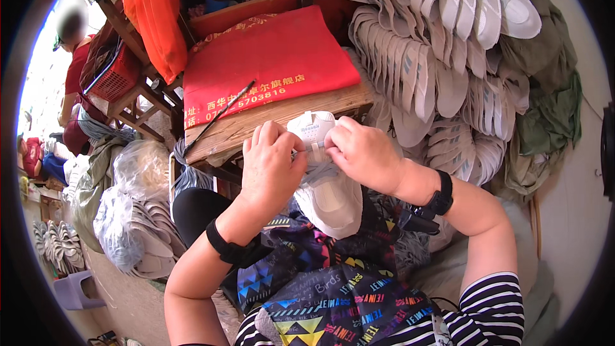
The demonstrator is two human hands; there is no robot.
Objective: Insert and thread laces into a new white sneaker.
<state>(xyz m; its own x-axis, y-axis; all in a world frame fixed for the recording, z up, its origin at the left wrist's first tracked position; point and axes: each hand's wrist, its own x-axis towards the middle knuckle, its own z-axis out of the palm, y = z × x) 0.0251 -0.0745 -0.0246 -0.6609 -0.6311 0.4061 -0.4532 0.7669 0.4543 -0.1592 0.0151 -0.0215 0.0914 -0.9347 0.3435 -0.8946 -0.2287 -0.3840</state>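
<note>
A white shoe upper [330,202] lies over my lap, its toe toward me and its tongue [310,127] standing up at the far end. My left hand [272,157] is closed in a pinch at the left side of the tongue, by a pale lace or strip. On the other side my right hand [365,154] pinches at the tongue's right edge, fingers pressed together. What exactly sits between the fingertips is too small to make out. Both wrists wear black bands, and a patterned apron covers my lap.
A wooden bench [275,122] with a red printed cloth [269,57] and a thin black tool [221,115] stands just ahead. Stacked shoe uppers [410,57] rise at the right. Bagged uppers [144,218], a grey stool [78,290] and another person [72,83] are at left.
</note>
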